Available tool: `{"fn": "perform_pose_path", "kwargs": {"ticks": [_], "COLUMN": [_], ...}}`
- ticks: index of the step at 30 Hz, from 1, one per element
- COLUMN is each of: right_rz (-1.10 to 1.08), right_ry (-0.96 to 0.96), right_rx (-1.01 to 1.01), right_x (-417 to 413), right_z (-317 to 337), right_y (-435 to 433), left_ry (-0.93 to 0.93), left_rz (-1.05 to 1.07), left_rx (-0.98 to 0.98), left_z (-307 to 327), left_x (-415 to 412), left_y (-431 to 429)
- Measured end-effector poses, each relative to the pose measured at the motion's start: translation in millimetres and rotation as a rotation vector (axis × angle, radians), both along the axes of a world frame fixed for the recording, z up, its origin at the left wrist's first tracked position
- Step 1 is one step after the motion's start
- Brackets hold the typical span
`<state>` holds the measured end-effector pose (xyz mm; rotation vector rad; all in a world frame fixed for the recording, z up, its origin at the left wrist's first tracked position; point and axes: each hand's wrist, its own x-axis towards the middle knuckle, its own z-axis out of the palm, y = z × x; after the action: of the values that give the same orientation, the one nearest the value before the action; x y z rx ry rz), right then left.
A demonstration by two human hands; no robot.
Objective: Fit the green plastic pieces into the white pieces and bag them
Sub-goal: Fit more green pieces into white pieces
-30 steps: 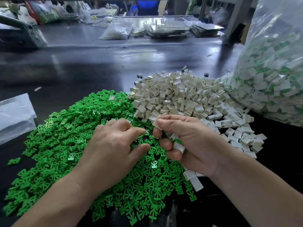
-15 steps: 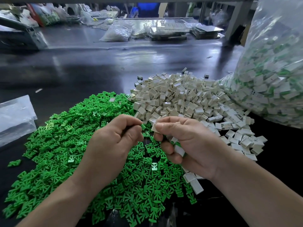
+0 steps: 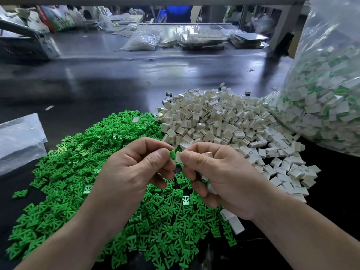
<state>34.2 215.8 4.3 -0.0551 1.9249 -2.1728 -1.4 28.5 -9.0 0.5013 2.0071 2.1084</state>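
Two hands are hovering over the green pile (image 3: pixel 78 162). Left hand (image 3: pixel 136 172) is pinching a green piece (image 3: pixel 172 154); right hand (image 3: pixel 220 178) is pinching a white piece (image 3: pixel 178 157), parts touching. Right is also cupping spare white pieces (image 3: pixel 207 154). White pile (image 3: pixel 214 121) is lying behind, filled clear bag (image 3: pixel 331 94) standing far right.

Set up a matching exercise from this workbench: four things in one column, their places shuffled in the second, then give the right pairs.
Things
1. heap of loose green plastic pieces
2. heap of loose white plastic box pieces
3. large clear plastic bag of fitted white-and-green pieces
4. flat clear plastic bag

Places
A. far right edge, standing tall
B. left edge, lying flat
C. near side, lower left and centre
D. centre, just beyond the green heap

Pairs: 1-C, 2-D, 3-A, 4-B
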Motion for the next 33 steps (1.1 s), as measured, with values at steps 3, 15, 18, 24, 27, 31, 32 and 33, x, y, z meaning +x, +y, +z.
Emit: {"fn": "perform_pose_path", "kwargs": {"ticks": [3,15,18,24,27,31,32,33], "right_rz": [0.016,0.11,0.124,0.129,0.109,0.092,0.088,0.083], "right_ry": [0.056,0.043,0.031,0.018,0.016,0.024,0.021,0.019], "right_rx": [0.028,-0.062,-0.067,-0.019,-0.037,-0.05,-0.058,-0.063], "right_x": [0.5,1.6,2.0,2.8,3.0,2.8,2.7,2.5], "right_z": [-0.7,-1.8,0.4,3.2,2.8,1.4,1.5,1.2], "right_y": [0.8,3.0,3.5,1.5,-1.1,-4.5,-4.9,-5.0], "left_ry": [0.052,-0.428,-0.525,-0.581,-0.548,-0.503,-0.492,-0.485], "left_rz": [0.023,-0.409,-0.416,-0.354,-0.311,-0.261,-0.259,-0.259], "left_rx": [-0.056,0.385,0.46,0.484,0.509,0.521,0.524,0.528], "left_z": [2.4,9.0,9.2,8.6,7.5,4.9,4.6,4.4], "left_x": [2.5,9.3,10.1,10.5,12.6,15.4,15.6,15.8], "left_y": [-0.4,6.2,7.5,8.9,13.2,17.4,18.2,18.8]}}
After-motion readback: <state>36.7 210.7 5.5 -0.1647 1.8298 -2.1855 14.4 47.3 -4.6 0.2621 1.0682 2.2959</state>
